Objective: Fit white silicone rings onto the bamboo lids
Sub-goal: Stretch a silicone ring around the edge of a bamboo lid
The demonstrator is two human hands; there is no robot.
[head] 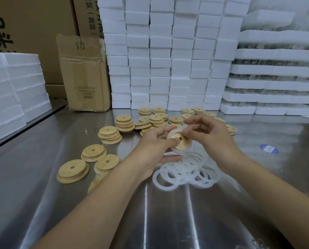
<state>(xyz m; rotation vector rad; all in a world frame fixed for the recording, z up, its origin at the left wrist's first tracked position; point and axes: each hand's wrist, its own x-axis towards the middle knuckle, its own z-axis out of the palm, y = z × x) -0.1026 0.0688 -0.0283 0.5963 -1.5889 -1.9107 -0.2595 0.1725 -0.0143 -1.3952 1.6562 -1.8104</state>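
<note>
My left hand grips a round bamboo lid with a centre hole, tilted toward me above the table. A white silicone ring sits around the lid's rim. My right hand pinches that ring at the lid's upper edge with thumb and forefinger. Just below the hands lies a loose pile of white silicone rings. Several bamboo lids lie singly at the left, and more stand in short stacks further back.
The steel table carries stacks of white foam boxes along its far edge and foam slabs at the left. A worn cardboard carton stands at the back left. A blue oval sticker lies at the right.
</note>
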